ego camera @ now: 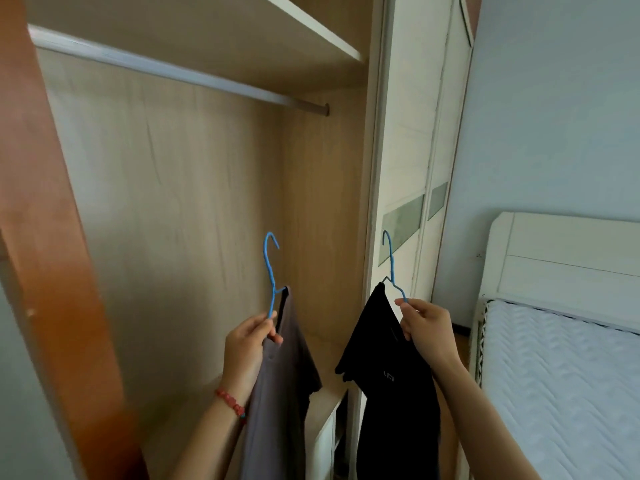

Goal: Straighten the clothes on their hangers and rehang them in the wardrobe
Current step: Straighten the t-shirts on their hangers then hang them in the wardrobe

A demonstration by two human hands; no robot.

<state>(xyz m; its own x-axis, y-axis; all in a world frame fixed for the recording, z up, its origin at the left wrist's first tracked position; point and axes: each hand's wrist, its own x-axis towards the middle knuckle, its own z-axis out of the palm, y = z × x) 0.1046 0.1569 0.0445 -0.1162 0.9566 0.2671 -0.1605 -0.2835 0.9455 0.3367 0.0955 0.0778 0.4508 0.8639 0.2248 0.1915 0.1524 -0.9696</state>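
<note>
At the bottom edge, grey shirt [280, 393] and black shirt [398, 393] are cut off.

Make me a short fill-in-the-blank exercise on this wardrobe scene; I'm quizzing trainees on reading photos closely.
1. The left hand holds a blue hanger carrying a ____ garment.
2. The right hand holds the hanger with the ____ garment.
3. The wardrobe rail has ____ hangers on it.
4. The left wrist wears a ____ bracelet.

Missing words: grey; black; no; red
</note>
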